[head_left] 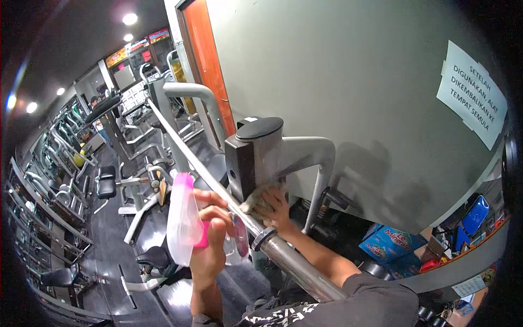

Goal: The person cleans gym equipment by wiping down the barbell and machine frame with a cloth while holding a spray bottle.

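Observation:
My left hand [210,240] is wrapped round a spray bottle [182,226] with a translucent white and pink top. Part of its clear body shows past my fingers. With my right hand [277,210] I press a pale crumpled cloth [251,201] against the lower part of a machine's grey and black upright post [256,158]. A long metal barbell [204,174] slants between my hands, its collar [264,238] and thick sleeve close to my right forearm. Some of the cloth is hidden under my fingers.
Curved grey frame tubes [318,144] flank the post, with a grey wall [348,71] behind. Blue cartons [389,242] stand on the right below a paper sign [473,92]. Gym machines and a padded seat [153,257] fill the left. A person [101,128] is far back.

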